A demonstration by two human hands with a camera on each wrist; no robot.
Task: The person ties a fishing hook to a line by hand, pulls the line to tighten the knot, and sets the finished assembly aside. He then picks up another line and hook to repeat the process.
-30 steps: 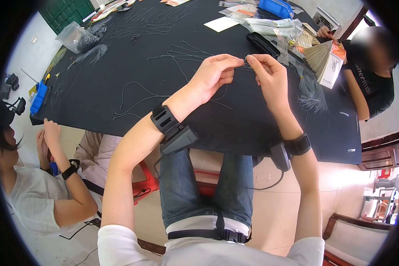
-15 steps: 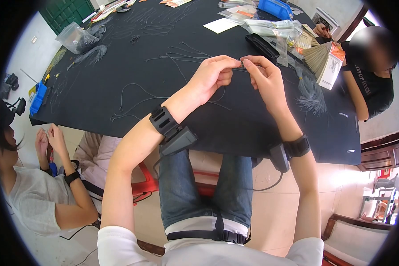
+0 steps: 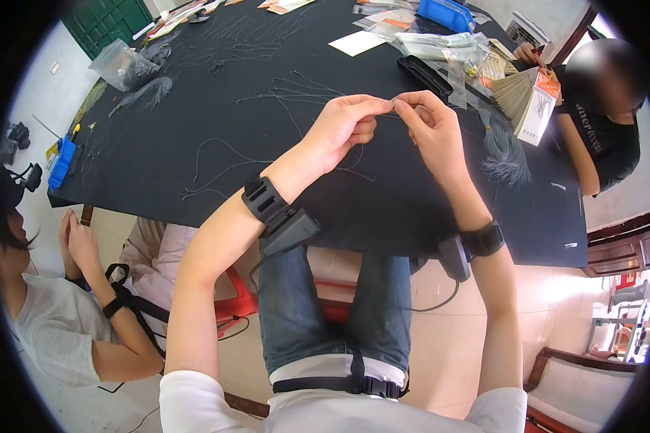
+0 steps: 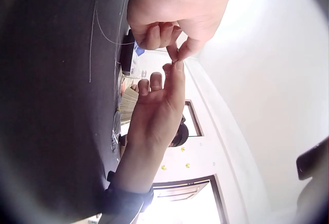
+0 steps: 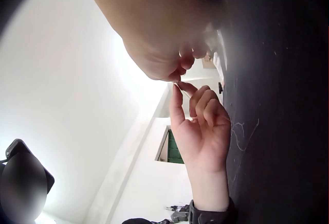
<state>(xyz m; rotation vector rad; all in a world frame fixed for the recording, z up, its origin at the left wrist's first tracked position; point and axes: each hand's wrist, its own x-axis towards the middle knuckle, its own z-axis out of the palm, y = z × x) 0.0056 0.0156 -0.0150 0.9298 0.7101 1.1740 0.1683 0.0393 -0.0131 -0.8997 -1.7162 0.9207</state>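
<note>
My left hand (image 3: 339,130) and right hand (image 3: 438,141) meet over the black table, thumb and index fingertips touching. Each pinches at a thin line, most of it hidden by the fingers; I cannot tell what small part sits at the tips. In the left wrist view, the right hand (image 4: 157,113) reaches up to the left fingertips, its other fingers loosely bent. The right wrist view has the left hand (image 5: 205,131) palm-up below the right. Several grey cords with looped ends (image 3: 198,155) lie on the table beside and beyond the left hand.
Beyond the right hand lie a black case (image 3: 425,76), clear plastic packets (image 3: 448,45) and a blue bin (image 3: 446,14). A bundle of grey line (image 3: 504,155) lies at right, near a fanned card stack (image 3: 516,94). People sit at both sides. A clear bag (image 3: 123,66) stands far left.
My right hand has shifted slightly left, bringing its fingertips from just apart to touching the left hand's. The left hand has barely moved.
</note>
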